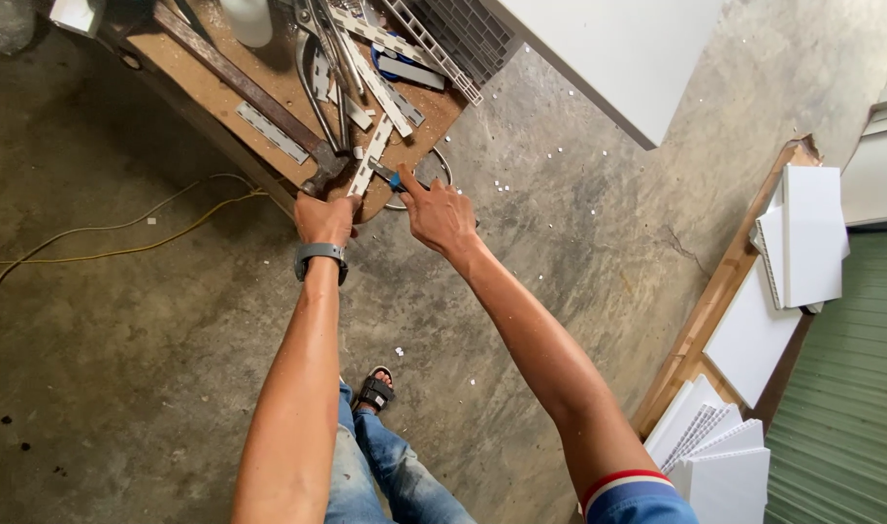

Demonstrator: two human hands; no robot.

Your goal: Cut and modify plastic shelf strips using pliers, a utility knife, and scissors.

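Hands at bench edge | my left hand point(324, 219) curled on a white strip point(369, 167), I think | my right hand point(440, 213) pinching a blue-handled tool point(393, 179) beside it, forefinger out | wooden bench point(201, 92) cluttered with metal strips

A yellow cable point(104, 243) is trailing across the stained concrete floor point(560, 252) at the left. White ribbed panels point(803, 238) are lying stacked on a wooden board point(701, 330) at the right, more white offcuts point(720, 456) are piling up below them, and a green corrugated sheet point(841, 417) is filling the lower right corner.
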